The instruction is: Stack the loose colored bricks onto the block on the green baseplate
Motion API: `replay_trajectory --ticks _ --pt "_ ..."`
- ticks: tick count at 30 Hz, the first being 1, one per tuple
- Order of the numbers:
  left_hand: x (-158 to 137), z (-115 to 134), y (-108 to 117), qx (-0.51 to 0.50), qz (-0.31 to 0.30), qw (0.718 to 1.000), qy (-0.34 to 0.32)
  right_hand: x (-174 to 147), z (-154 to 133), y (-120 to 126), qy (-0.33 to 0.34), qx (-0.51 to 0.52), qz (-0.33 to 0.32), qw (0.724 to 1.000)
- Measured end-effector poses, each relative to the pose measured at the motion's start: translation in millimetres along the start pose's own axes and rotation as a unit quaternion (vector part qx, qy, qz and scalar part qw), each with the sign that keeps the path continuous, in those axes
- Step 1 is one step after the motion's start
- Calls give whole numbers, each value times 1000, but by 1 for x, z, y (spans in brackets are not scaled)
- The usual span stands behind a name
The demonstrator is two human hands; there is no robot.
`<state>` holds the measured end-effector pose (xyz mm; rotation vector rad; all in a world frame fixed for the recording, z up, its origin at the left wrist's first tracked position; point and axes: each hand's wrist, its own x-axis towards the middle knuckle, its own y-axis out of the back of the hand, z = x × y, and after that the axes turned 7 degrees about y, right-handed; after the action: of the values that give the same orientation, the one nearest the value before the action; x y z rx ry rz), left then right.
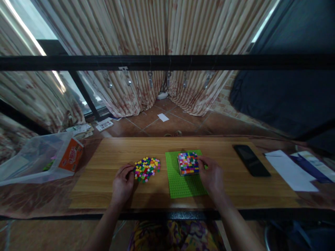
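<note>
On a wooden tabletop [91, 174], we find the left hand [123, 183] at the left edge of a pile of small coloured bricks [148, 169], fingers curled narrowly; whether they pinch one, we cannot tell. The right hand [212, 174] meets the right side of a multicoloured block [187, 164] on the green baseplate [180, 188], its grip unclear. We judge the step to be brick selection; the next move calls for a fine pinch and careful alignment
</note>
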<state>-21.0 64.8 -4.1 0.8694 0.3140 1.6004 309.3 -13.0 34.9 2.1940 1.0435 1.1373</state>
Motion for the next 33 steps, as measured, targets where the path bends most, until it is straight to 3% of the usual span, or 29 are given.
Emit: replay_trajectory --ticks 7,15,26,30,33 --pt "-1 -1 0 3 -3 1000 11 3 14 -10 -150 154 24 976" --pt "-1 0 -1 1 -2 1000 25 5 19 -30 -226 287 22 931" --pt "-2 -1 -2 7 -4 1000 25 2 17 -36 -237 334 61 910" --pt "-3 0 -2 -5 3 1000 21 1 15 -29 -207 291 56 932" --pt "-4 3 -1 -13 0 1000 23 -2 -5 -16 -137 202 88 966"
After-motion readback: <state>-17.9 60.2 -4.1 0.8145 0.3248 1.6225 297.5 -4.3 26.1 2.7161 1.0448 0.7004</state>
